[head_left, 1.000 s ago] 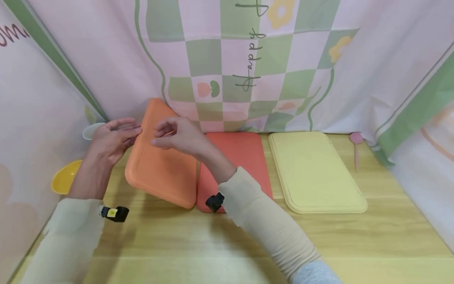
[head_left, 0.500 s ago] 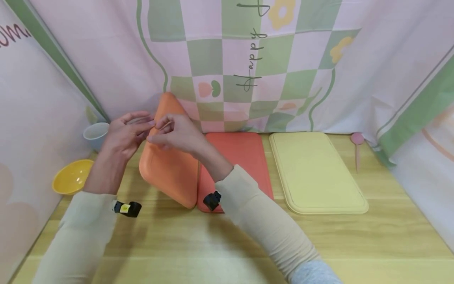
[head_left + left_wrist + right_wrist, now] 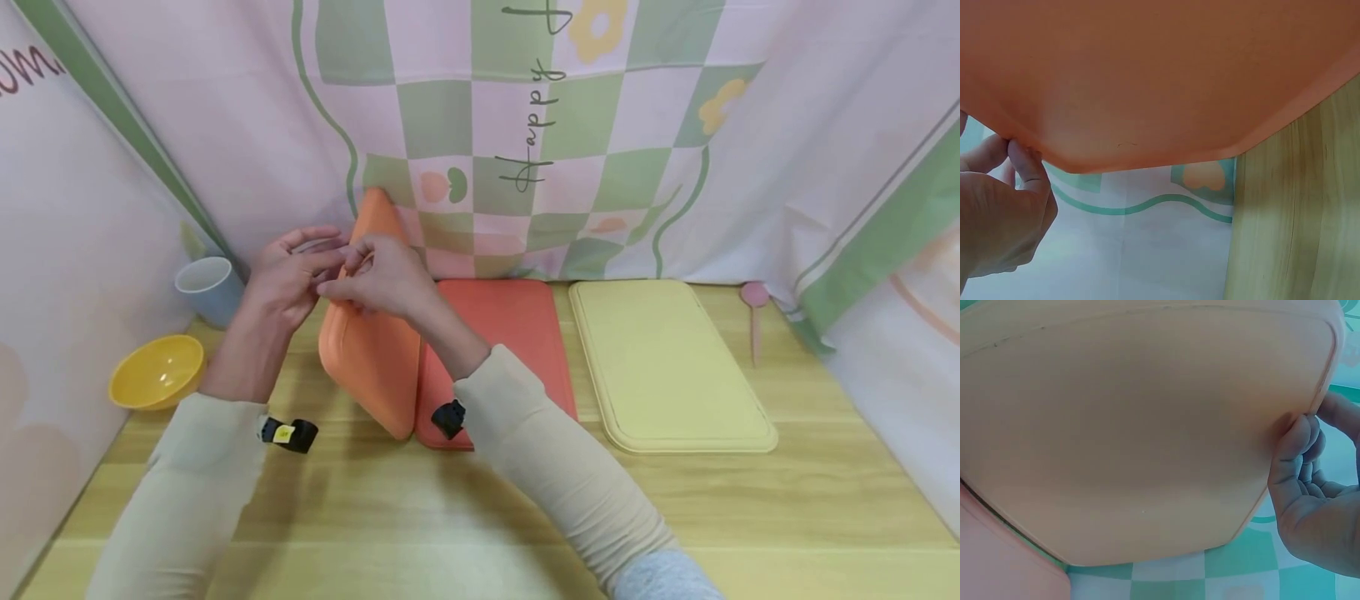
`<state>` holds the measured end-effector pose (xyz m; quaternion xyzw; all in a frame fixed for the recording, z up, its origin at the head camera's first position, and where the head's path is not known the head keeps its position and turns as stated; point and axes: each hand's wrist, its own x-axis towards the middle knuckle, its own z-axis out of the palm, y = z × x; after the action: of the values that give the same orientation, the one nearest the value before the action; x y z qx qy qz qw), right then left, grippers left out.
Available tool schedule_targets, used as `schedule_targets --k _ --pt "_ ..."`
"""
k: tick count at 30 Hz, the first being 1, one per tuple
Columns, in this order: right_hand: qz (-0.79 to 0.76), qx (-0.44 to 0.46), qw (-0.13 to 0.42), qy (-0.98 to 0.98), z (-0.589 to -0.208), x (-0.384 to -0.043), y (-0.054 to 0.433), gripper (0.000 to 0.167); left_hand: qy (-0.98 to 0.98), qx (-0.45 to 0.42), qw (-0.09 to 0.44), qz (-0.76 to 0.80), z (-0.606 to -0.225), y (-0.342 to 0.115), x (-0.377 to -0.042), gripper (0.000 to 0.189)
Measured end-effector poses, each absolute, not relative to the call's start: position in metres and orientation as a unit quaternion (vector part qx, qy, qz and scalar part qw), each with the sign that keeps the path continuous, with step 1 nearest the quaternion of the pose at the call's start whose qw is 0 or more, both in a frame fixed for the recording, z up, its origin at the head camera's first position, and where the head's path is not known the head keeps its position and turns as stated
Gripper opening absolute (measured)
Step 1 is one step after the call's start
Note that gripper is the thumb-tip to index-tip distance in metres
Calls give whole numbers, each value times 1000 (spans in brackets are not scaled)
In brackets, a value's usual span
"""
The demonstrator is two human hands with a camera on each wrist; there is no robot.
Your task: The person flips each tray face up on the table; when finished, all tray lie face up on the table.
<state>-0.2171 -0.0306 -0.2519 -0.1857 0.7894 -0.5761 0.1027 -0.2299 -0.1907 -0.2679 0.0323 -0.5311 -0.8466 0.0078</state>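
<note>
An orange board (image 3: 375, 358), rectangular with rounded corners and a rimmed edge, stands tipped up steeply on its long right side. That side rests beside the flat red board (image 3: 498, 342). My left hand (image 3: 288, 275) pinches the raised edge; in the left wrist view its fingertips (image 3: 1025, 159) meet at the underside rim. Close beside it, my right hand (image 3: 393, 279) grips the same edge, with the thumb (image 3: 1294, 437) on the board's face in the right wrist view. Both hands overlap in the head view, which hides some fingers.
A yellow board (image 3: 671, 367) lies flat to the right, with a pink spoon (image 3: 755, 304) beyond it. At the left stand a yellow bowl (image 3: 157, 371) and a blue-grey cup (image 3: 212, 292). A patterned curtain (image 3: 510, 125) backs the wooden table (image 3: 390, 525).
The orange board has tipped further up and toward the right. My left hand has moved right along with it, uncovering the cup and bowl, and my right hand has come onto the raised edge.
</note>
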Motion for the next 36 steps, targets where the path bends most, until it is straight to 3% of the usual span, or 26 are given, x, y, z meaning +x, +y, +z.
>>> schedule_targets --k 9,15,19,25,36 --pt "-571 -177 108 795 -251 -218 -27 25 -527 43 -34 -848 -287 -196 -233 8" --pt "-569 -174 124 794 -248 -217 -19 23 -603 51 -134 -785 -335 -203 -235 26" --pt "-575 -180 139 786 -248 -218 -13 22 -618 57 -173 -765 -367 -202 -235 30" --pt "-591 -181 147 772 -248 -217 -4 21 -620 61 -189 -759 -391 -195 -234 31" --pt "-593 -159 115 781 -248 -219 7 14 -600 78 -226 -764 -393 -180 -235 27"
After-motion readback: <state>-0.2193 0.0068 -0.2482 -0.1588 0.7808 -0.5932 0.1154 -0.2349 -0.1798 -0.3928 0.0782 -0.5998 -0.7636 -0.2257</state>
